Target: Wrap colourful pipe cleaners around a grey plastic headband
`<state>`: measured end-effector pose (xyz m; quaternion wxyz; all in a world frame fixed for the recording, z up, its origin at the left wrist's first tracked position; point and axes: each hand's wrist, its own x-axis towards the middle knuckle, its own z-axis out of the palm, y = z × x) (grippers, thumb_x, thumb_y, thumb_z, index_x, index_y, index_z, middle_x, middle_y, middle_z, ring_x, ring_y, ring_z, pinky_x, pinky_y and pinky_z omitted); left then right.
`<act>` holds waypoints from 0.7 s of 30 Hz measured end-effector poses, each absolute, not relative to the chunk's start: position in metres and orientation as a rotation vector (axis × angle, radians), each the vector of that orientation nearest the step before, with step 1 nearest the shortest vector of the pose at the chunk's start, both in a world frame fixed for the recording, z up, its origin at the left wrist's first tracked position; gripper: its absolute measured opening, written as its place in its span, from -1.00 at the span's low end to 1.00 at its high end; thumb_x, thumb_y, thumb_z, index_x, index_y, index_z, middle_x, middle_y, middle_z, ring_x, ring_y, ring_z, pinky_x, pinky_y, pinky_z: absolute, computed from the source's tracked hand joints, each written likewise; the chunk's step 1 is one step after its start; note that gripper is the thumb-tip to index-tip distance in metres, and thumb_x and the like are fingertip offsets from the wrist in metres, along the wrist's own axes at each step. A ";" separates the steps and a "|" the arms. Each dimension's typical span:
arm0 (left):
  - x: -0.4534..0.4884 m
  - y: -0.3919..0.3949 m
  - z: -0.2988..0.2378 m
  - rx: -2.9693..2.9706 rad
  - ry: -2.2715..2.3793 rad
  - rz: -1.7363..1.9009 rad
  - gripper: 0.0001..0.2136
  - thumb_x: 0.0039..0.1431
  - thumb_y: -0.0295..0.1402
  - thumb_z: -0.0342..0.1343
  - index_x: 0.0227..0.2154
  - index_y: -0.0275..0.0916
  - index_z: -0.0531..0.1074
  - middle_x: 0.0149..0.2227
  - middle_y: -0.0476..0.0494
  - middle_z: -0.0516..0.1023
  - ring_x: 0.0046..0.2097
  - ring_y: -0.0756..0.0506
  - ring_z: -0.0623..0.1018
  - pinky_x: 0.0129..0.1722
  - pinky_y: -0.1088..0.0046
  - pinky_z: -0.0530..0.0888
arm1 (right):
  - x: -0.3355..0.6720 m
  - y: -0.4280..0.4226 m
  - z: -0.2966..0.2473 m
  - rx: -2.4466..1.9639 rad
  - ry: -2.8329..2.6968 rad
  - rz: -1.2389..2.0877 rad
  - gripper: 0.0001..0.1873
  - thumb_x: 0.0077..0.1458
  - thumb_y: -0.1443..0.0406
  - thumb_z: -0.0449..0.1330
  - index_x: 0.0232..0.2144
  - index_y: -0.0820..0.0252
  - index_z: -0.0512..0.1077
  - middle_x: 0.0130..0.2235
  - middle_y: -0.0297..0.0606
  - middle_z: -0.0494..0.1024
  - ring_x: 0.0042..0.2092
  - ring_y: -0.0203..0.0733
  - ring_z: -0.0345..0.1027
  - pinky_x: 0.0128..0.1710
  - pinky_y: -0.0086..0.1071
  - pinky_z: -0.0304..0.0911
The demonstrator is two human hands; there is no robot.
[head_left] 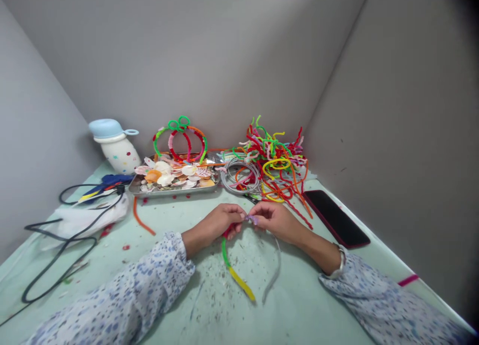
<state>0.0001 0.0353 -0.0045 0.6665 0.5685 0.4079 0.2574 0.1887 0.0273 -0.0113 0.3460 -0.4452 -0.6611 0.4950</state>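
A headband (239,282) is held up over the table between my hands. Its left arm is wound in yellow and green pipe cleaner, with red near my fingers; its right arm is bare grey. My left hand (221,222) pinches the headband close to its top. A short purple pipe cleaner (251,218) sits at the top of the band, and the fingertips of my right hand (276,220) are closed on it. The fingers partly hide the top of the band, so how far the purple wraps around it cannot be made out.
Behind my hands lie a metal tray of shells (175,181), wrapped headbands (180,138), a grey wire coil (240,176) and a heap of pipe cleaners (275,153). A phone (336,218) is on the right; a bottle (116,148) and black cable (67,240) are on the left.
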 end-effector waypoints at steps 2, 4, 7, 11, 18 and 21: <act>0.000 0.035 -0.005 1.260 0.883 0.595 -0.88 0.04 -0.35 0.02 -0.47 -0.30 0.37 -0.63 0.03 0.35 -0.70 0.11 0.26 -0.71 0.59 0.13 | 0.189 0.027 -0.011 -1.145 -1.689 1.294 -0.88 -0.06 0.26 0.23 -0.43 0.20 0.45 -0.55 -0.38 0.44 -0.52 -0.33 0.29 -0.49 -0.45 0.19; -0.001 0.036 -0.005 1.239 0.850 0.607 -0.84 0.08 -0.33 -0.02 -0.47 -0.31 0.37 -0.61 0.00 0.39 -0.70 0.10 0.29 -0.70 0.58 0.15 | 0.190 0.026 -0.010 -1.125 -1.682 1.281 -0.88 -0.06 0.27 0.22 -0.43 0.21 0.45 -0.55 -0.38 0.44 -0.52 -0.33 0.28 -0.49 -0.45 0.19; 0.000 0.036 -0.005 1.216 0.828 0.638 -0.80 0.12 -0.27 -0.02 -0.43 -0.31 0.38 -0.54 -0.03 0.42 -0.68 0.10 0.32 -0.69 0.57 0.16 | 0.190 0.024 -0.011 -1.109 -1.683 1.213 -0.89 -0.04 0.27 0.21 -0.42 0.20 0.46 -0.52 -0.36 0.46 -0.50 -0.31 0.30 -0.48 -0.44 0.21; 0.000 0.034 -0.003 1.228 0.852 0.648 -0.73 0.11 -0.17 0.04 -0.49 -0.32 0.36 -0.57 0.00 0.37 -0.66 0.11 0.30 -0.69 0.58 0.12 | 0.189 0.021 -0.011 -1.072 -1.676 1.182 -0.88 -0.03 0.25 0.21 -0.40 0.18 0.46 -0.45 -0.32 0.50 -0.46 -0.28 0.34 -0.45 -0.42 0.24; -0.001 0.032 0.000 1.251 0.887 0.614 -0.75 0.04 -0.20 0.11 -0.55 -0.31 0.37 -0.63 0.03 0.32 -0.65 0.10 0.23 -0.67 0.55 0.12 | 0.190 0.021 -0.012 -1.036 -1.679 1.207 -0.84 -0.01 0.19 0.22 -0.38 0.16 0.45 -0.42 -0.30 0.50 -0.40 -0.25 0.37 -0.40 -0.39 0.27; -0.002 0.032 0.000 1.265 0.876 0.620 -0.79 0.01 -0.26 0.11 -0.55 -0.32 0.38 -0.62 0.02 0.31 -0.63 0.10 0.23 -0.65 0.56 0.11 | 0.191 0.021 -0.012 -1.028 -1.689 1.226 -0.84 -0.01 0.19 0.22 -0.39 0.16 0.45 -0.43 -0.30 0.50 -0.39 -0.24 0.38 -0.39 -0.38 0.28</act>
